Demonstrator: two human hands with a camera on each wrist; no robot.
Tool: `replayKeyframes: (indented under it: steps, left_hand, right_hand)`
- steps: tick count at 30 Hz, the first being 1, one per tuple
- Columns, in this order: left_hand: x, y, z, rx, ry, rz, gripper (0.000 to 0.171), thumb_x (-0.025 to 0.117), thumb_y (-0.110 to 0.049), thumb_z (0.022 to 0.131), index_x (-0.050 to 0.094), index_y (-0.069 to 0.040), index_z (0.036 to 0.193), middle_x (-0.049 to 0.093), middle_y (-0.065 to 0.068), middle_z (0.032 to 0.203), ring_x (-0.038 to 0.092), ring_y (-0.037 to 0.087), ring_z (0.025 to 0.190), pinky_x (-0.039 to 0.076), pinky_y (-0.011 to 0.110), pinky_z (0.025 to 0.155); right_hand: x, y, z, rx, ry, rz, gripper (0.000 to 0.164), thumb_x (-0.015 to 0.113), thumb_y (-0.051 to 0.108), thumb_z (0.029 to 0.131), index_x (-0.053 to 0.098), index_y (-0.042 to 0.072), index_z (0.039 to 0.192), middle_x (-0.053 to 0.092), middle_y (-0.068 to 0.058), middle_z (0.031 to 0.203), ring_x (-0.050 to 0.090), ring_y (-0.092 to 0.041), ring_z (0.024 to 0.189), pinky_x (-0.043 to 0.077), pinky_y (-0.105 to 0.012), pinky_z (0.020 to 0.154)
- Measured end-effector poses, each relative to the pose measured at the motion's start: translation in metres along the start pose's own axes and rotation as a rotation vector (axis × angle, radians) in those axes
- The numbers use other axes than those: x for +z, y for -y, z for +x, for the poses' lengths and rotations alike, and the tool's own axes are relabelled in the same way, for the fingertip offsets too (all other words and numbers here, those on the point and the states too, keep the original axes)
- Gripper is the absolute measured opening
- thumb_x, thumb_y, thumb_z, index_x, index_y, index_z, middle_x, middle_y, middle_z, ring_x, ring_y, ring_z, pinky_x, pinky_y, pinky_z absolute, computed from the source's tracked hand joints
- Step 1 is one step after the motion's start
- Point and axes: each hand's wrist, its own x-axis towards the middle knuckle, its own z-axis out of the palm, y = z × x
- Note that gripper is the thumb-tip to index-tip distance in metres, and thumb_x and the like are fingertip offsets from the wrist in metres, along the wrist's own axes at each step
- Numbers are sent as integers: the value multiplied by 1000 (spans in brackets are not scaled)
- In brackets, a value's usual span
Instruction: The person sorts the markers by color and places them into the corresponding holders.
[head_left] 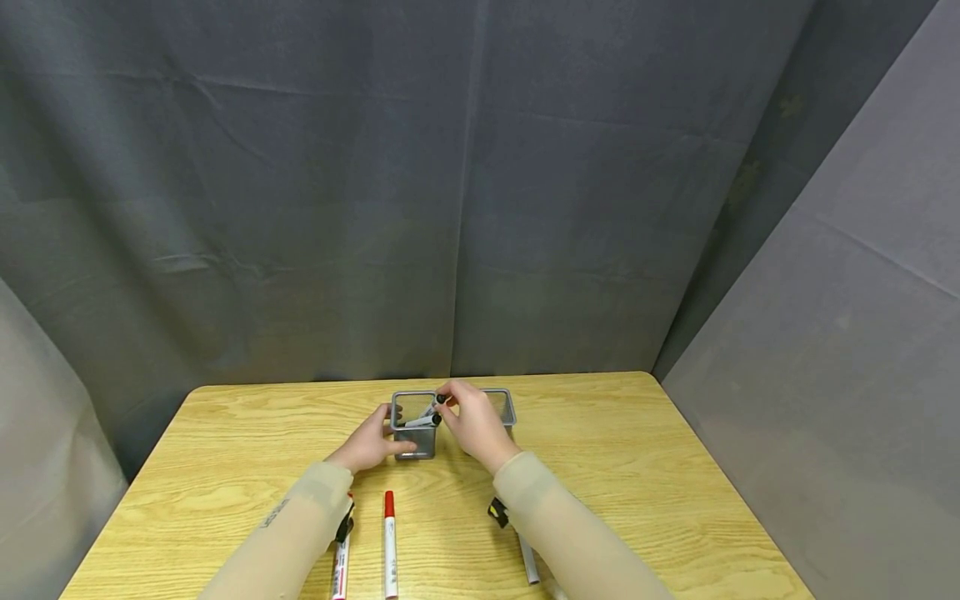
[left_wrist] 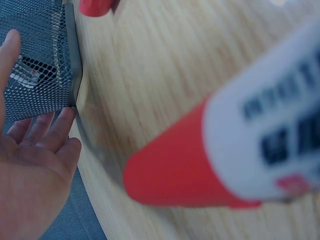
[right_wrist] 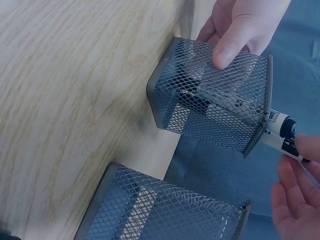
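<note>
Left of its twin, a dark wire-mesh pen cup stands upright on the table. My left hand holds it from the side, thumb across the front and fingers behind, as the right wrist view shows. Two white markers with black ends stick out of its top. One of these, a black-ended marker, is pinched between the thumb and fingers of my right hand, its lower part inside the cup. The other marker leans beside it against the rim.
A second mesh cup stands to the right, partly behind my right hand. Nearer me lie two red-capped white markers, one in the open and one partly under my left wrist. Another marker lies beside my right forearm. Grey curtains hang behind.
</note>
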Motion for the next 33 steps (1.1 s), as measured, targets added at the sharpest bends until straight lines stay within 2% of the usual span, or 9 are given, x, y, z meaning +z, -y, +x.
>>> replayKeyframes:
  steps: [13, 20, 27, 33]
  left_hand:
    - [0, -1, 0, -5, 4, -8, 79, 83, -17, 89, 39, 1, 150, 47, 25, 152, 47, 48, 141, 46, 57, 112]
    - [-1, 2, 1, 2, 2, -4, 77, 83, -17, 89, 39, 0, 150, 46, 25, 153, 47, 48, 141, 47, 58, 111]
    - [-1, 5, 3, 2, 6, 1, 80, 84, -19, 88, 38, 0, 151, 45, 24, 153, 47, 48, 141, 47, 57, 110]
    - [-2, 5, 3, 2, 13, -8, 83, 84, -20, 88, 36, 0, 152, 44, 24, 154, 47, 47, 142, 48, 56, 109]
  right_hand:
    - [2, 0, 0, 14, 41, 11, 21, 73, 14, 97, 70, 6, 117, 73, -8, 108, 72, -22, 96, 61, -34, 80]
    - [3, 0, 4, 36, 64, -25, 21, 72, 16, 98, 71, 9, 118, 74, -5, 109, 72, -19, 97, 61, -32, 82]
    - [4, 0, 4, 24, 59, -8, 22, 73, 13, 97, 72, 6, 118, 74, -8, 109, 73, -23, 96, 61, -31, 79]
    - [3, 0, 4, 18, 60, -33, 23, 73, 14, 97, 74, 6, 118, 75, -8, 109, 72, -19, 95, 61, -31, 80]
